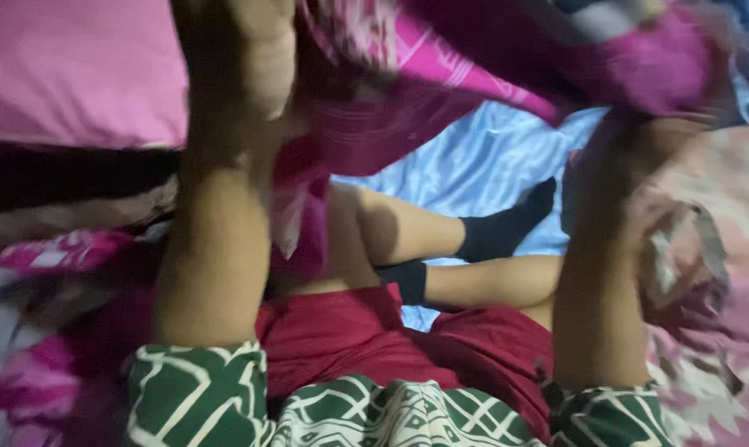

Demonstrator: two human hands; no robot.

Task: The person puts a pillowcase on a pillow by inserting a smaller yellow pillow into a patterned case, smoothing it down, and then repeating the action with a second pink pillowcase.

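A magenta patterned blanket (440, 91) is lifted across the top of the view. My left hand (246, 66) is raised at the upper left, fingers closed on the blanket's edge. My right hand (639, 141) is up at the right, closed on the blanket's other end. Both hands are blurred. Below the blanket lie my bare legs (440, 232) in black socks (498, 232), crossed over a light blue sheet (490, 157). I wear red shorts (349, 331) and a green and white patterned shirt (200, 397).
A pink pillow (68, 66) lies at the upper left. More pink and grey patterned bedding (43, 331) is bunched at the left. A floral pink cover (722, 273) spreads along the right.
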